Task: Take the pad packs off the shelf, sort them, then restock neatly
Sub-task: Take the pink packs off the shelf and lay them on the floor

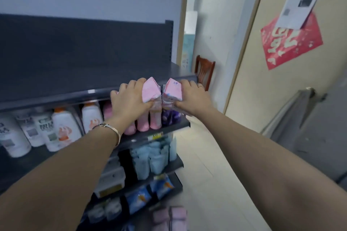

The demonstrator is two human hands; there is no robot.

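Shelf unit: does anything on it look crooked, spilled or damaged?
No spill or damage shows. The pale blue packs lean at mixed angles, not in a tidy row. Off the shelves, on the door, the white paper hangs tilted over the red poster.

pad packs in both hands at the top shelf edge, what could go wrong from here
The left hand grips the left pack and the right hand grips the right pack right at the top shelf lip, so either could slip off and fall. A falling pack might knock over the pink packs standing near the edge of the shelf below.
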